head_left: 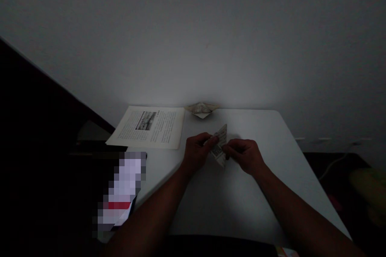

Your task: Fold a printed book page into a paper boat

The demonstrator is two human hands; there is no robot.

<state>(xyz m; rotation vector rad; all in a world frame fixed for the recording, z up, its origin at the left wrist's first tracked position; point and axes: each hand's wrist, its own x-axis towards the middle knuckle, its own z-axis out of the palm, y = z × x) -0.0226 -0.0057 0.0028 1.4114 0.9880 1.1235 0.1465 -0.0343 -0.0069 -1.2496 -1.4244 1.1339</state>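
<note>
paper (217, 151) in near-closed left hand (196, 151), right hand (245, 155) tight on its edge

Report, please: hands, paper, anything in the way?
Left hand gripping folded printed paper; right hand at its edge. Paper boat beyond, near wall. Nothing visibly blocking.

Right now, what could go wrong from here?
The left hand and right hand are at the folded paper; a hard tug might tear it. The printed page juts past the left edge of the table, so a bump might slide it off.
</note>
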